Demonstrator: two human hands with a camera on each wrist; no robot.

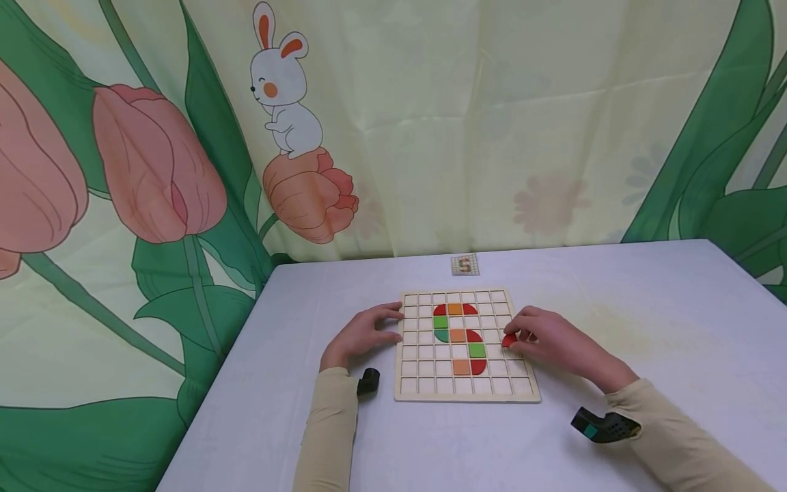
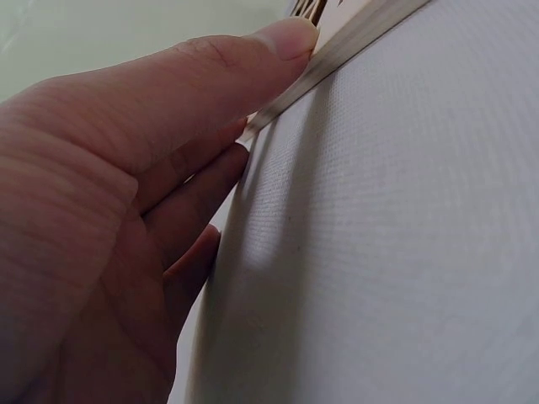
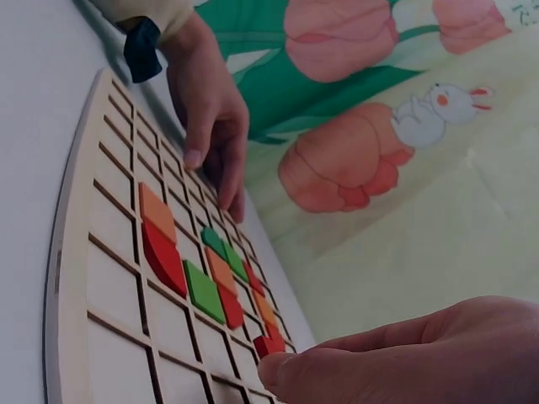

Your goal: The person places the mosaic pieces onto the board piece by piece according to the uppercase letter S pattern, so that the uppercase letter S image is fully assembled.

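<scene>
A square wooden grid board (image 1: 430,391) lies flat on the table, with red, orange and green tiles set in some cells in an S-like shape. My right hand (image 1: 550,342) pinches a red tile (image 1: 508,339) between thumb and fingers over the board's right edge; the right wrist view shows this red tile (image 3: 268,343) at the fingertips, partly hidden. At the board's left edge, my left hand (image 1: 364,333) rests with fingers extended. In the left wrist view, the left thumb (image 2: 210,76) touches the board's wooden rim (image 2: 362,38).
A small card (image 1: 464,264) with a grid picture lies beyond the board, near the table's back edge. White cloth covers the table (image 1: 645,307). Behind it hangs a curtain (image 1: 418,137) printed with tulips and a rabbit. Each wrist wears a black device (image 1: 605,425).
</scene>
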